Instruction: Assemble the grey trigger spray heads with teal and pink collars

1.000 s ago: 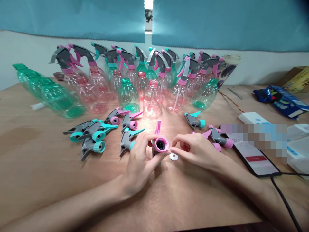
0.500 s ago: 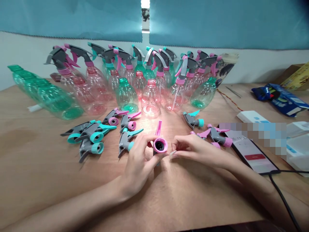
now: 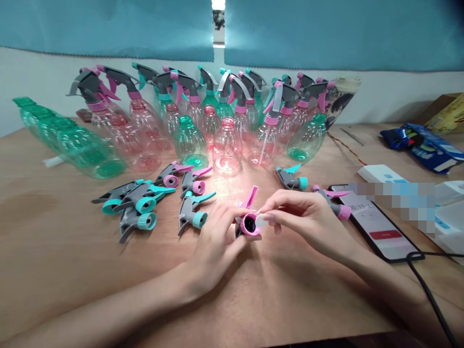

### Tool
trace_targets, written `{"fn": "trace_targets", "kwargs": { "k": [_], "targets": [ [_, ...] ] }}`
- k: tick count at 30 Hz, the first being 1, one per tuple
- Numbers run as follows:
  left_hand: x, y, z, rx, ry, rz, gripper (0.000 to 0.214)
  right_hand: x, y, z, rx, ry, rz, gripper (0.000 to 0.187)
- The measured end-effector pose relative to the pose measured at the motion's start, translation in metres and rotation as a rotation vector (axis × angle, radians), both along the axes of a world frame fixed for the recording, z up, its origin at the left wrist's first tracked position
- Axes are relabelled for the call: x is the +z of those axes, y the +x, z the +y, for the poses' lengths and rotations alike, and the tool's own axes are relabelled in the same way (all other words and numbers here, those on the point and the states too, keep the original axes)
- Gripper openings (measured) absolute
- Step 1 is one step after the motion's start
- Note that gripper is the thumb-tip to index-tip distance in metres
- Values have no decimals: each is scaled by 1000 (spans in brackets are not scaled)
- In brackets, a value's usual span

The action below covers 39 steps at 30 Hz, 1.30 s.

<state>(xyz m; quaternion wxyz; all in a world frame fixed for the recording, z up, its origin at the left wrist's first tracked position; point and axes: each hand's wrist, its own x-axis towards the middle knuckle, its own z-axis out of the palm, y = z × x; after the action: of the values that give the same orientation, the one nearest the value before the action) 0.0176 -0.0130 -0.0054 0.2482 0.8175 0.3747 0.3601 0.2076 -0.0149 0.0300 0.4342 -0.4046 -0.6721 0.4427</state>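
My left hand (image 3: 216, 238) is closed round a grey spray trigger head with a pink cap (image 3: 249, 223), its round opening turned toward me and its pink lever pointing up. My right hand (image 3: 303, 218) pinches a small white ring-shaped washer (image 3: 261, 221) at the rim of that pink cap. Both hands hover just above the wooden table (image 3: 253, 290). Several loose trigger heads lie nearby: teal-capped ones (image 3: 139, 205) to the left, pink-capped ones (image 3: 194, 184) behind, and more (image 3: 290, 179) to the right.
Many clear pink and green bottles (image 3: 190, 142), some with sprayers fitted, stand in a cluster at the back. Green bottles (image 3: 68, 140) lie at the left. A phone (image 3: 377, 227) with a black cable (image 3: 427, 290), white boxes (image 3: 380, 174) and a blue packet (image 3: 420, 145) are at the right.
My right hand picked the white washer up off the table and brought it to the pink cap. My left hand tilted the trigger head slightly to the right.
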Motion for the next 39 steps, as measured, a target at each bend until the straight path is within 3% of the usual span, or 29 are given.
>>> {"fn": "trace_targets", "kwargs": {
  "k": [6, 10, 13, 16, 21, 29, 39],
  "targets": [
    [-2, -1, 0, -40, -28, 29, 22, -11, 1, 5, 17, 5, -133, 11],
    [-4, -2, 1, -46, -34, 28, 22, -19, 2, 4, -52, 269, -257, 14],
    [-5, -2, 1, -66, -35, 33, 25, -20, 2, 2, -157, 496, -234, 18],
    [-5, -2, 1, -84, -47, 37, 28, -18, 2, 1, -157, 597, -188, 21],
    [-5, -2, 2, -74, -58, 35, 30, -17, 3, 0, -88, 564, -179, 28],
    [-5, -2, 2, -79, -6, 40, 30, -25, 1, -1, -43, 755, -418, 40],
    [-6, -4, 2, -114, 54, 55, 25, -26, -2, -3, 5, 689, -444, 45]
  ]
}}
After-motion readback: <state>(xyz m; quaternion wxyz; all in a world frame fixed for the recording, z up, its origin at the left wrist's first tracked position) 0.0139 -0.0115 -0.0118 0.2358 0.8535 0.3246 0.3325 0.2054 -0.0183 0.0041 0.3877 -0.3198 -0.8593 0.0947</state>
